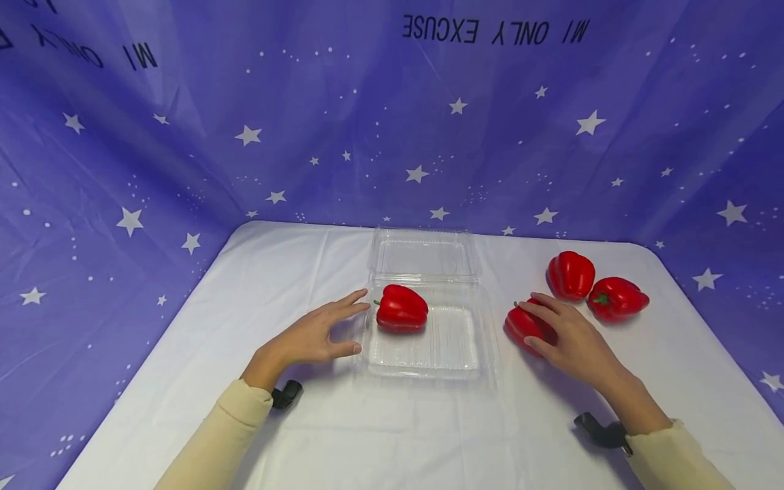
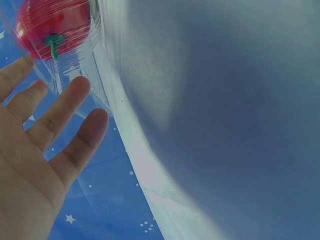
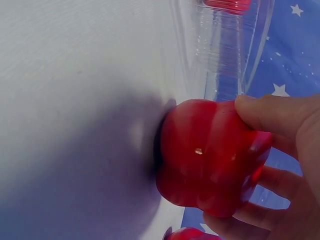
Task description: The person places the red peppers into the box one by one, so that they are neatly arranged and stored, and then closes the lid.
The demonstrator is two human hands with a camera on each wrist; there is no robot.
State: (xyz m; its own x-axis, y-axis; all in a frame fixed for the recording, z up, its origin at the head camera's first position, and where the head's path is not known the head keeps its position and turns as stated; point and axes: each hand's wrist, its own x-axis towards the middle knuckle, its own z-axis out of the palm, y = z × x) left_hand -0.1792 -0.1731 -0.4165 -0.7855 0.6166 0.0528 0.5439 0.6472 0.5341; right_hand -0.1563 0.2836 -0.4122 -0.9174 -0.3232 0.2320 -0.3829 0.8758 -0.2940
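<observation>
A clear plastic clamshell container [image 1: 454, 340] lies opened out on the white table, its lid [image 1: 422, 255] folded back away from me. In the left part of its base sits a red bell pepper [image 1: 401, 309], green stem to the left. My left hand [image 1: 309, 335] is beside the container's left edge, fingers spread and holding nothing. To the right of the container, my right hand [image 1: 572, 338] grips another red bell pepper [image 3: 210, 155] from above, thumb on one side and fingers on the other. The pepper is close to the tabletop in the right wrist view.
Two more red bell peppers, one upright [image 1: 571, 275] and one on its side [image 1: 618, 300], lie close together behind the right hand. A purple curtain [image 1: 343, 122] with white stars surrounds the table [image 1: 294, 272]. Black wrist cameras hang below both sleeves.
</observation>
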